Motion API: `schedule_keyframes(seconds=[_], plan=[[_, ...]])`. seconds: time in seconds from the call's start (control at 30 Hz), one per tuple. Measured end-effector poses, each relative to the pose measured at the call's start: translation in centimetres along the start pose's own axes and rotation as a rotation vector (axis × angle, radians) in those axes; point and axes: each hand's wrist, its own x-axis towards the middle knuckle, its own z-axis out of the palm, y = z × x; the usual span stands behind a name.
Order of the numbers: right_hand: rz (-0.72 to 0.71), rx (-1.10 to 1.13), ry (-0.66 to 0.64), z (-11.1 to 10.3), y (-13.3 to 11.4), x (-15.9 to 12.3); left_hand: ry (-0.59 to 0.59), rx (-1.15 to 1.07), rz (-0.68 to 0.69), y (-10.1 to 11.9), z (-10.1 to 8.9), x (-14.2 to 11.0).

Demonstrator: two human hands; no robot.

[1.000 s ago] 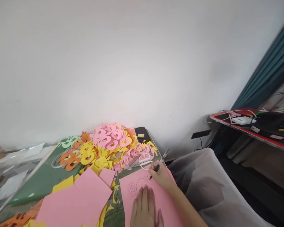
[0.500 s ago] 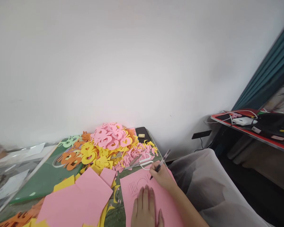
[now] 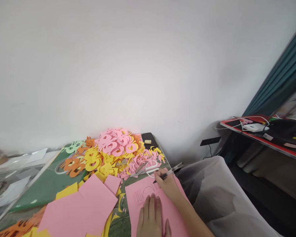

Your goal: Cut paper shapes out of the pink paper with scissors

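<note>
My right hand [image 3: 168, 186] grips a pen [image 3: 168, 172] with its tip on a pink paper sheet [image 3: 160, 205] at the table's near right. Drawn lines and a curve [image 3: 144, 192] show on the sheet just left of the pen tip. My left hand [image 3: 151, 219] lies flat on the same sheet, fingers stretched out, below the drawing. White-handled scissors [image 3: 149, 168] lie just beyond the sheet.
A heap of pink, yellow and orange paper cut-outs [image 3: 111, 151] fills the table's far side. Loose pink sheets [image 3: 81, 210] lie to the left on a green mat [image 3: 46, 186]. A black phone [image 3: 148, 140] sits by the wall. A red-edged desk [image 3: 263, 135] stands to the right.
The pen has tilted lower to the right, and its tip has slid a little leftwards on the sheet. My left hand has stayed flat in place.
</note>
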Motion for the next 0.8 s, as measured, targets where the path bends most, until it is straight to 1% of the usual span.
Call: schedule_keyframes(seconds=[0.3, 0.4, 0.67, 0.8], plan=[[-0.009, 0.038, -0.053, 0.15, -0.01, -0.03, 0.019, -0.014, -0.015, 0.13, -0.04, 0.04], [-0.016, 0.036, -0.053, 0.13, 0.03, 0.01, 0.029, -0.012, -0.011, 0.16, -0.04, 0.05], [-0.019, 0.029, -0.006, 0.22, 0.26, 0.09, 0.024, -0.009, 0.005, 0.02, -0.03, 0.05], [0.003, 0.029, 0.060, 0.04, 0.38, 0.12, 0.012, 0.009, 0.006, 0.06, -0.17, 0.05]])
